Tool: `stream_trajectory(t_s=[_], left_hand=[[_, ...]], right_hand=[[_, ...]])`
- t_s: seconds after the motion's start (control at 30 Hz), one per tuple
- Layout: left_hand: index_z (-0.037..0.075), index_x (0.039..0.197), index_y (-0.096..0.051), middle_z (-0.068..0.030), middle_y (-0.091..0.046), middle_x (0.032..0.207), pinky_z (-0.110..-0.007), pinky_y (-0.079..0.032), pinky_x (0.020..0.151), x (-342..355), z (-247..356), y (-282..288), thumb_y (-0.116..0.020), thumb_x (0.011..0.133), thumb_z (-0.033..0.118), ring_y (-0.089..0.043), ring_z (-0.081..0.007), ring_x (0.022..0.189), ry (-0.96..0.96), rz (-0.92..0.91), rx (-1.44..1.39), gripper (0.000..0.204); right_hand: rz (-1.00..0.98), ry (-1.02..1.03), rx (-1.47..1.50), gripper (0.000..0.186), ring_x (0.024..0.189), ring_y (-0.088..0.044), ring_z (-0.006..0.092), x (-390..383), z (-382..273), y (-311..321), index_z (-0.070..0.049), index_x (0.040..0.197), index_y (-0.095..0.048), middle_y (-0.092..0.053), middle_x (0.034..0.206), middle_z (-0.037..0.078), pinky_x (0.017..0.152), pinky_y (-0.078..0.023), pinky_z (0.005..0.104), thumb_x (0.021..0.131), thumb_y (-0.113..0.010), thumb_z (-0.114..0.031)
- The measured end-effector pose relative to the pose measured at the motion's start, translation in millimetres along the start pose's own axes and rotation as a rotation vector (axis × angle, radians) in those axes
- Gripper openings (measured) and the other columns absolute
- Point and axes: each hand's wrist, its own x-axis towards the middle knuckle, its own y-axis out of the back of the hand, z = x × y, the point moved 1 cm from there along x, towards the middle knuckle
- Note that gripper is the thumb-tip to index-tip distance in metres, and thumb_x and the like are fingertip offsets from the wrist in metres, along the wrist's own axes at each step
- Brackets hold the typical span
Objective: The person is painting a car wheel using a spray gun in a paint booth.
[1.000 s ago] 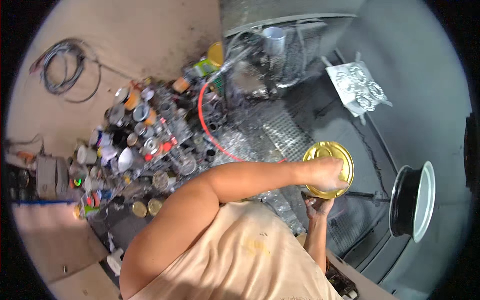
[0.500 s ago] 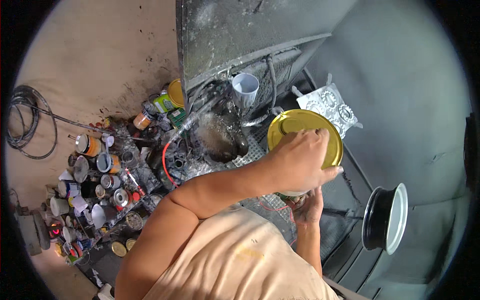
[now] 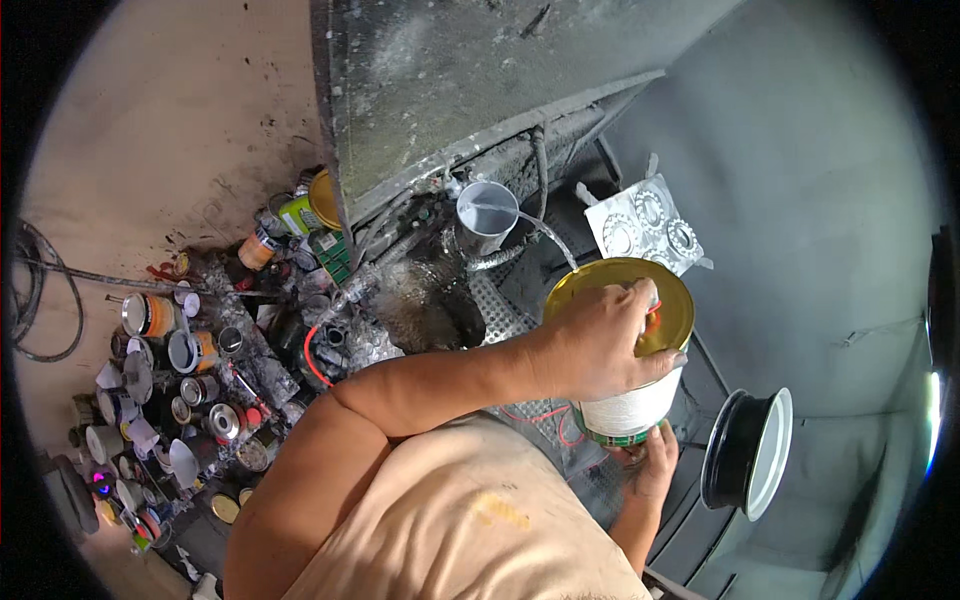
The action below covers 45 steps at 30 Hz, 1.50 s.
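Observation:
My left hand (image 3: 605, 340) is closed at the top of a large can (image 3: 635, 405), which has a gold top, a white wall and a green band low down. Something small and red (image 3: 653, 312) shows by its fingers; I cannot make out what. Below, my right hand (image 3: 650, 462) supports the can's base, its fingers partly hidden. From the far-left edge of the gold top, a pale, thin stream (image 3: 548, 235) arcs into a whitish cup (image 3: 484, 222).
A silver plate with round parts (image 3: 650, 225) lies beyond the can. At right is a black and silver wheel rim (image 3: 745, 455). Several paint cans (image 3: 195, 350) crowd the left beside a black hose (image 3: 60, 270). A dark splashed panel (image 3: 450, 90) stands ahead.
The can has tilted so its white wall shows more, and a stream now runs from its top into the cup. My right hand has moved right and down.

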Motion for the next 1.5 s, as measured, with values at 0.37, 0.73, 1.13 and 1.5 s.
stream_trajectory(t_s=[0.37, 0.73, 1.13, 1.5], left_hand=[[-0.005, 0.102, -0.048, -0.0213, -0.063, 0.082, -0.044, -0.051, 0.068, 5, 25, -6, -0.073, 0.090, 0.037, -0.067, -0.0353, 0.075, -0.201, -0.017, -0.335, 0.050], [-0.002, 0.109, -0.057, -0.0175, -0.062, 0.096, -0.040, -0.048, 0.081, 4, 47, -12, -0.074, 0.089, 0.033, -0.060, -0.0282, 0.087, -0.081, -0.180, -0.461, 0.044], [-0.002, 0.113, -0.056, -0.0182, -0.063, 0.101, -0.041, -0.048, 0.085, 1, 43, -18, -0.074, 0.090, 0.033, -0.062, -0.0304, 0.094, -0.150, -0.123, -0.406, 0.045], [-0.002, 0.112, -0.057, -0.0160, -0.065, 0.095, -0.038, -0.051, 0.077, -7, 41, -18, -0.073, 0.091, 0.034, -0.063, -0.0251, 0.084, -0.130, -0.061, -0.384, 0.044]], right_hand=[[0.137, 0.144, -0.158, 0.084, 0.097, -0.068, 0.0279, -41, -47, 47, 0.013, 0.140, -0.042, -0.062, 0.118, 0.019, 0.068, -0.063, 0.0397, 0.082, -0.078, -0.035], [0.258, 0.218, -0.227, 0.087, 0.091, -0.069, 0.0243, -73, -58, 53, 0.014, 0.137, -0.045, -0.062, 0.114, 0.019, 0.059, -0.060, 0.0324, 0.080, -0.077, -0.043], [0.217, 0.234, -0.189, 0.084, 0.089, -0.068, 0.0236, -74, -56, 52, 0.015, 0.138, -0.043, -0.063, 0.112, 0.018, 0.060, -0.060, 0.0321, 0.082, -0.076, -0.038], [0.211, 0.288, -0.179, 0.082, 0.085, -0.072, 0.0239, -82, -53, 56, 0.018, 0.138, -0.039, -0.063, 0.113, 0.021, 0.058, -0.063, 0.0317, 0.085, -0.075, -0.034]])
